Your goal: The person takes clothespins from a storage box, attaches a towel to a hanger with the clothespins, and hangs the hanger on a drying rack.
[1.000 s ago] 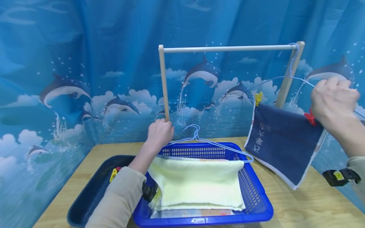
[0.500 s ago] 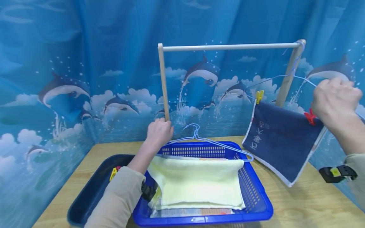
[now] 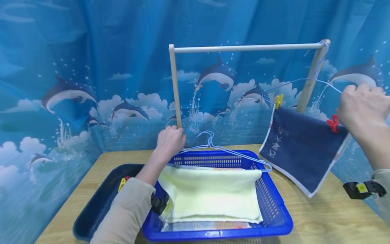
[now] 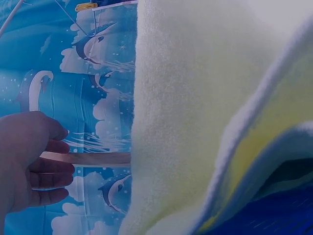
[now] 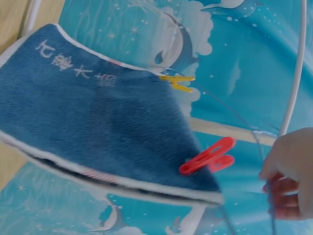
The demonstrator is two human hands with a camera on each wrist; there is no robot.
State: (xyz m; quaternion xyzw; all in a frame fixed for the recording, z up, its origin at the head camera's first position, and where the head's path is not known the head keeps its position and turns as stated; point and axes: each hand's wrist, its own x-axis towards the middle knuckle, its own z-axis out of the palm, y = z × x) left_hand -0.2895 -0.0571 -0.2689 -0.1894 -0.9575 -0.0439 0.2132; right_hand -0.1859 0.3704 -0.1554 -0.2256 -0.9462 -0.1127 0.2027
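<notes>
My left hand [image 3: 171,144] grips the rack's left wooden post [image 3: 175,88] low down; in the left wrist view its fingers curl round that post [image 4: 93,158]. My right hand [image 3: 364,110] holds one arm of a light blue wire hanger [image 3: 327,83], whose hook sits over the rack's rail [image 3: 246,48] at its right end. Folded over this hanger is a navy towel [image 3: 304,145] with white edging and white characters, hanging at a slant. A yellow clothespin [image 3: 278,101] and a red clothespin [image 5: 208,156] clip it at its upper edge.
Below my left arm, a blue basket [image 3: 277,203] holds a pale yellow towel [image 3: 213,196] on more hangers [image 3: 210,145]. At left stands a dark tub [image 3: 91,210] with yellow and red clothespins [image 3: 122,183]. A dolphin-print curtain [image 3: 137,51] hangs behind the wooden table [image 3: 329,220].
The hanger's hook has slid right along the rail to the right post, and my right hand has shifted slightly right with it. My left hand keeps its grip on the post.
</notes>
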